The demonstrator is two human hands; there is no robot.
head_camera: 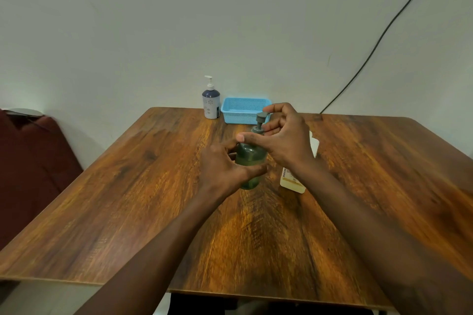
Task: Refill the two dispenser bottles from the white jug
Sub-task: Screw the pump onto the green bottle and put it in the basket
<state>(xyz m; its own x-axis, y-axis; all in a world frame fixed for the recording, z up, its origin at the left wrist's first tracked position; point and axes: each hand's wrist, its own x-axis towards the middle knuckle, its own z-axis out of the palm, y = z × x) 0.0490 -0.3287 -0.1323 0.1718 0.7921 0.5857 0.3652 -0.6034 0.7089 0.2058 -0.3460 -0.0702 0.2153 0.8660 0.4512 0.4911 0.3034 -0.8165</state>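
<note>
A green dispenser bottle (249, 161) with a grey pump top stands upright at the middle of the wooden table (128, 199). My left hand (225, 169) wraps its body from the left. My right hand (279, 135) curls around the grey pump and collar at the bottle's neck. A second dispenser bottle (211, 105), white and dark blue with a white pump, stands at the table's far edge by the wall. The white jug (294, 181) stands just right of the green bottle, mostly hidden behind my right wrist; only its labelled lower part and a white edge show.
A light blue perforated basket (243, 110) sits at the far edge, right of the white and blue bottle. A black cable (384, 33) runs down the wall at the right. A dark red seat (30, 161) lies left of the table.
</note>
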